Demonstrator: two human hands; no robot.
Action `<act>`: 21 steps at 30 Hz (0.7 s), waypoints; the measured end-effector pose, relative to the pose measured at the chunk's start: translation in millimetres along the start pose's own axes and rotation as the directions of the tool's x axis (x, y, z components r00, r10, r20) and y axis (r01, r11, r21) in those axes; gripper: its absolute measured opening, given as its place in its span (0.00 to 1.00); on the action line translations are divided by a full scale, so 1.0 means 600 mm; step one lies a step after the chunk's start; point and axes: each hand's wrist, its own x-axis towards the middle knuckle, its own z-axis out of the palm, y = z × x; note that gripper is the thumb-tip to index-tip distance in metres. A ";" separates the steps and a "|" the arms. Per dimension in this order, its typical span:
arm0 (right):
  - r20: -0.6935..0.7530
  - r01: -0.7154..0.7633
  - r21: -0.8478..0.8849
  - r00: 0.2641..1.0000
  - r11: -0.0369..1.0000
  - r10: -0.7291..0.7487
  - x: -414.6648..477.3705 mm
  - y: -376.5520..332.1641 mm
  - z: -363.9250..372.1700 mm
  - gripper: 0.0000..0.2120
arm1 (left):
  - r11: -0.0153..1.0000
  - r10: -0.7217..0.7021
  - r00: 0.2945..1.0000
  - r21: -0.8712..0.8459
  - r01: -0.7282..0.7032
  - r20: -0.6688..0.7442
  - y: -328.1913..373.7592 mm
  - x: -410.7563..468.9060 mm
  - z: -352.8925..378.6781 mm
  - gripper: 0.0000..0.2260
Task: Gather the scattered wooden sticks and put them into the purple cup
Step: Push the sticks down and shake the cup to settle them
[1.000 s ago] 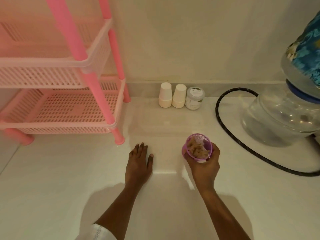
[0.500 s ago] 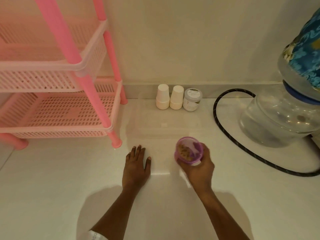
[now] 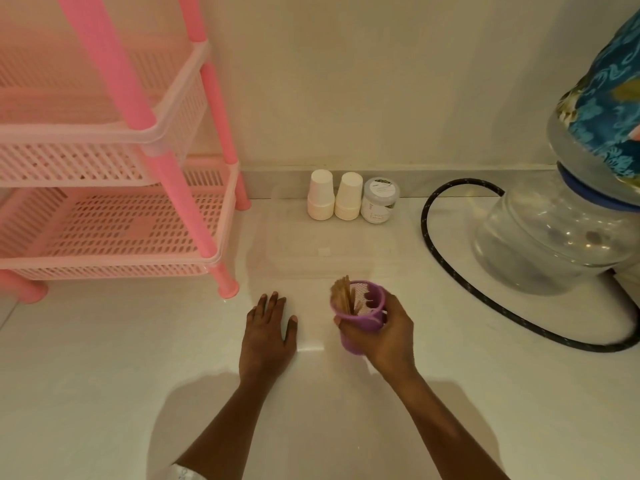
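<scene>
Where the white surface (image 3: 104, 375) meets the wall, entries run from nine o'clock across to three o'clock. Item 1: pink plastic rack (image 3: 104, 268), two perforated tiers on pink posts, at ten o'clock, its nearest foot on the surface. Item 2: left grip (image 3: 268, 334), released, palm down and fingers straight, flat on the surface at nine o'clock of the purple cup and apart from it. A scrap of white sleeve (image 3: 185, 474) shows at the forearm's lower end. Item 3: two white paper cups (image 3: 321, 197), narrow ends up, side by side and touching, at the foot of the wall at twelve o'clock. Item 4: small round jar (image 3: 379, 206), pale lid, label too blurred to read, just beside the right-hand paper cup at its three o'clock. Item 5: clear flat plastic piece (image 3: 325, 251), lid or tray undetermined, lying between the paper cups and the purple cup. Item 6: purple cup (image 3: 356, 329), just right of centre, mouth tipped slightly toward eleven o'clock. Contact of its base with the surface cannot be told. Item 7: wooden sticks (image 3: 343, 299), one bundle inside the purple cup, leaning on its nine o'clock wall, tips above the rim. Item 8: right grip (image 3: 384, 337), grasping the purple cup, fingers and thumb curled round its body from five o'clock. Item 9: black hose (image 3: 423, 223), looping over the surface from one o'clock to four o'clock. Item 10: large clear water bottle (image 3: 554, 237), at three o'clock, under a blue patterned cover (image 3: 606, 109).
</scene>
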 end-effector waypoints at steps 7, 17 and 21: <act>0.015 -0.079 0.089 0.997 0.993 0.078 -0.008 -0.020 0.017 0.36 | 1.000 -0.004 1.000 -0.013 0.004 -0.010 0.003 -0.001 -0.006 0.24; -0.077 -0.070 0.143 0.994 0.987 0.082 0.003 -0.021 0.007 0.38 | 1.000 -0.007 1.000 -0.009 0.007 0.001 0.006 -0.002 -0.005 0.24; -0.009 -0.064 0.053 0.998 0.997 0.064 -0.006 -0.023 0.020 0.37 | 1.000 -0.012 1.000 -0.006 0.012 0.004 0.002 0.000 -0.004 0.24</act>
